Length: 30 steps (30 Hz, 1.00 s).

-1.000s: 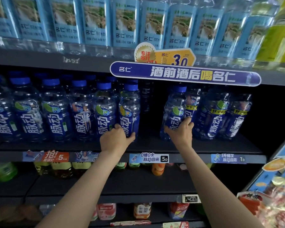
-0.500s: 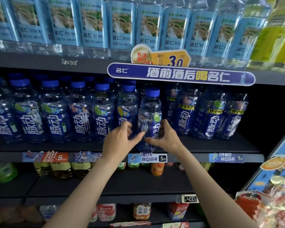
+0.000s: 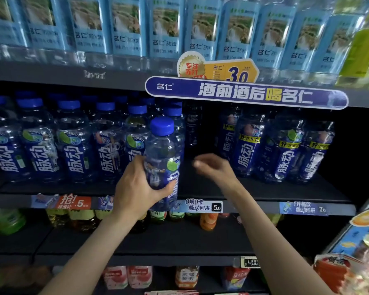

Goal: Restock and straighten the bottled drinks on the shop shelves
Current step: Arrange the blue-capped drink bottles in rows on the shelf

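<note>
My left hand (image 3: 136, 188) grips a blue-capped drink bottle (image 3: 163, 154) round its lower body, holding it upright just in front of the middle shelf (image 3: 254, 190). A row of like blue bottles (image 3: 73, 143) stands on that shelf to the left. A second group of larger blue bottles (image 3: 281, 150) stands to the right. Between the two groups is a dark gap. My right hand (image 3: 215, 169) hovers blurred over that gap, holding nothing, its fingers loosely bent toward the bottle.
Pale blue labelled bottles (image 3: 164, 28) fill the top shelf above a purple banner (image 3: 243, 94). Price tags (image 3: 202, 206) run along the middle shelf's front edge. Lower shelves hold tea and juice bottles (image 3: 208, 222). A snack rack (image 3: 354, 252) juts in at the right.
The bottle came from the right group to the middle, passing from my right hand to my left. My right hand has let go and drawn back right; the bottle sits lower and nearer.
</note>
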Tool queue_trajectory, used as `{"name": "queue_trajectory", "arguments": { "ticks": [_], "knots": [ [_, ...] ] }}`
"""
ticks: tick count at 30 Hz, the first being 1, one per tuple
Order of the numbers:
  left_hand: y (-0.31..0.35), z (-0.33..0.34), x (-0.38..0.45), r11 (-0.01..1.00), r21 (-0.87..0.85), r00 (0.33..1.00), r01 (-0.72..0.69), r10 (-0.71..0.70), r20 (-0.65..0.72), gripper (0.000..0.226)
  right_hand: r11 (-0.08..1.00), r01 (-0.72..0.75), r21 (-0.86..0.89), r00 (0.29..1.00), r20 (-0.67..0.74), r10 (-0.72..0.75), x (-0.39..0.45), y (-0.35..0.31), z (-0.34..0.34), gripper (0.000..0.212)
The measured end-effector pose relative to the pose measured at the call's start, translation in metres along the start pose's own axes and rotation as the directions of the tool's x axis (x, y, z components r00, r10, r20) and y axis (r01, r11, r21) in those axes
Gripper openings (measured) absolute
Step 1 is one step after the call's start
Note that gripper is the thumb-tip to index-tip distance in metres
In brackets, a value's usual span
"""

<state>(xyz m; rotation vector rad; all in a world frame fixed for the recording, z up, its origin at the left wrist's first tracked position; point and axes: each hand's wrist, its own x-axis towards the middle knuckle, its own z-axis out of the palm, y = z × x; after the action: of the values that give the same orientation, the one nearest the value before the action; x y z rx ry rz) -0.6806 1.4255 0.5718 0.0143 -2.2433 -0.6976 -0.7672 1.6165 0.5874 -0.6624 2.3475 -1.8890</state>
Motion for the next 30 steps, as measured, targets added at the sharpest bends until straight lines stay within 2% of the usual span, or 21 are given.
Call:
{"name": "queue_trajectory", "arguments": {
  "ticks": [2,4,8,11,13,15,18,21,23,26,30],
  "knots": [
    [-0.005,-0.003,0.003,1.0,-0.017,0.999,0.017,-0.016,0.028,0.072,0.998,-0.052,-0.04,0.947,-0.32,0.036,0.029,0.007,0.0,0.031],
    [-0.007,-0.003,0.006,0.999,-0.036,0.998,0.04,-0.038,0.051,0.068,0.972,-0.137,-0.191,0.897,-0.44,0.04,0.06,0.008,0.009,0.044],
    [-0.014,0.005,0.007,0.99,-0.134,0.999,0.038,-0.035,0.026,0.069,0.946,-0.141,-0.291,0.881,-0.474,-0.014,0.118,0.025,0.03,0.059],
    [-0.025,0.011,0.009,0.977,-0.211,1.0,0.018,-0.013,0.026,0.065,0.935,-0.18,-0.305,0.89,-0.456,0.023,0.152,0.038,0.035,0.072],
    [-0.031,0.013,0.012,0.976,-0.217,1.0,0.021,-0.016,0.027,0.069,0.937,-0.193,-0.29,0.89,-0.454,0.043,0.169,0.042,0.035,0.07],
    [-0.035,0.016,0.016,0.98,-0.199,1.0,0.009,-0.009,0.003,0.07,0.965,-0.171,-0.2,0.886,-0.46,0.062,0.179,0.045,0.035,0.057],
    [-0.039,0.018,0.021,0.982,-0.19,1.0,0.005,-0.008,-0.016,0.068,0.989,-0.121,-0.086,0.886,-0.459,0.068,0.176,0.047,0.038,0.043],
    [-0.039,0.018,0.024,0.987,-0.161,1.0,-0.006,0.004,-0.012,0.067,0.984,-0.147,-0.104,0.889,-0.449,0.085,0.163,0.04,0.036,0.04],
    [-0.036,0.016,0.024,0.99,-0.144,1.0,0.012,-0.011,0.011,0.065,0.949,-0.228,-0.218,0.886,-0.45,0.11,0.152,0.031,0.029,0.046],
    [-0.031,0.013,0.023,0.992,-0.12,0.999,0.043,-0.04,0.022,0.062,0.927,-0.241,-0.288,0.889,-0.448,0.092,0.132,0.029,0.017,0.067],
    [-0.02,0.007,0.022,0.985,-0.119,0.991,0.127,-0.122,0.049,0.062,0.905,-0.265,-0.331,0.867,-0.493,0.073,0.097,0.032,0.012,0.071]
  ]
}}
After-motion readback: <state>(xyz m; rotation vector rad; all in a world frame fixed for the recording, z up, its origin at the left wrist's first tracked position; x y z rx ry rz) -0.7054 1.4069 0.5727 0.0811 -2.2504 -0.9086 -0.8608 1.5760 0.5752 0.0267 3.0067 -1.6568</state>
